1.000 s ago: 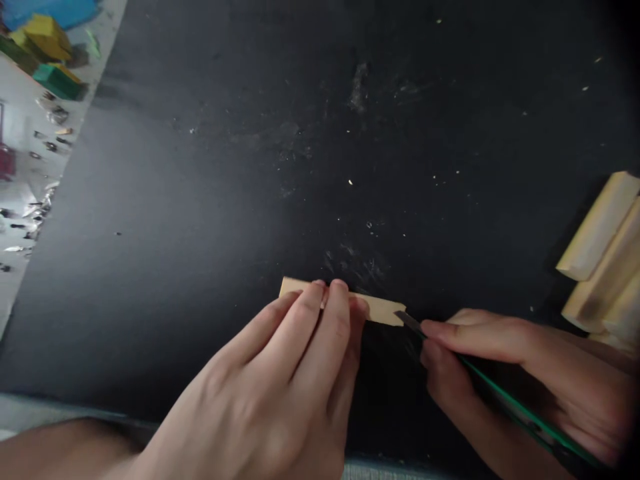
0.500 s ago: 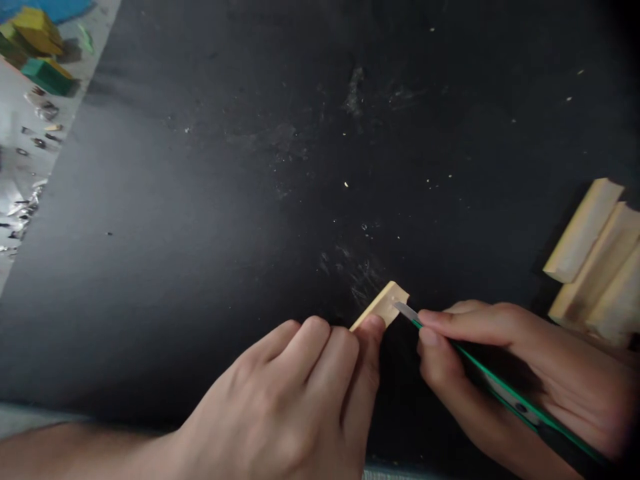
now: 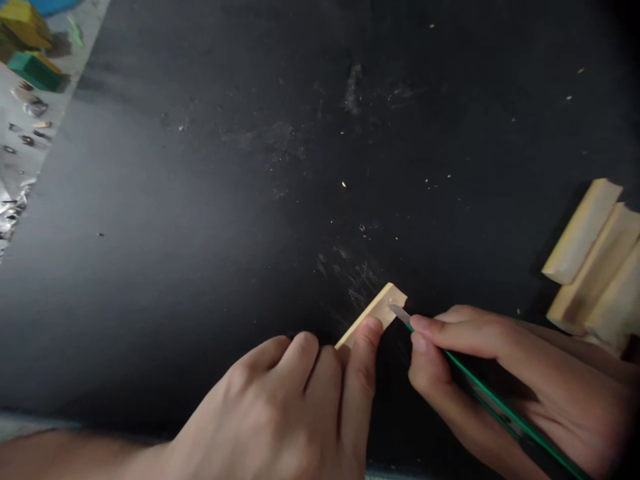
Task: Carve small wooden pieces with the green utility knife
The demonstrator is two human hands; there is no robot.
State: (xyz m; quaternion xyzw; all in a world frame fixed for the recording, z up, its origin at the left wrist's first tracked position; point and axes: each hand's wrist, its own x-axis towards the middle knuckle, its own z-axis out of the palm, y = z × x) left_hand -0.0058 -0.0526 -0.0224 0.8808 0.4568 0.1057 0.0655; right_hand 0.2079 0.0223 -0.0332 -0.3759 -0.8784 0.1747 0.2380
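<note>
Near the front of a black tabletop (image 3: 190, 280), my left hand (image 3: 295, 400) grips a short, pale wooden strip (image 3: 383, 310), with the index finger or thumb lying along its face. The strip is tilted, its notched end pointing up and right; its lower part is hidden under the hand. My right hand (image 3: 465, 360) pinches a green utility knife (image 3: 493, 393) close to its blade. The blade's tip touches the strip's face near the notched end, by a small pale mark.
Several grooved pale wooden pieces (image 3: 583, 233) lie together at the right edge. Yellow and green blocks (image 3: 35, 70) and small scraps stand on a light surface at the upper left. Fine shavings and dust are scattered over the black top.
The knife tip and my right hand have shifted slightly left. My left hand has slid a little down the strip, so more of it shows. The view has moved slightly.
</note>
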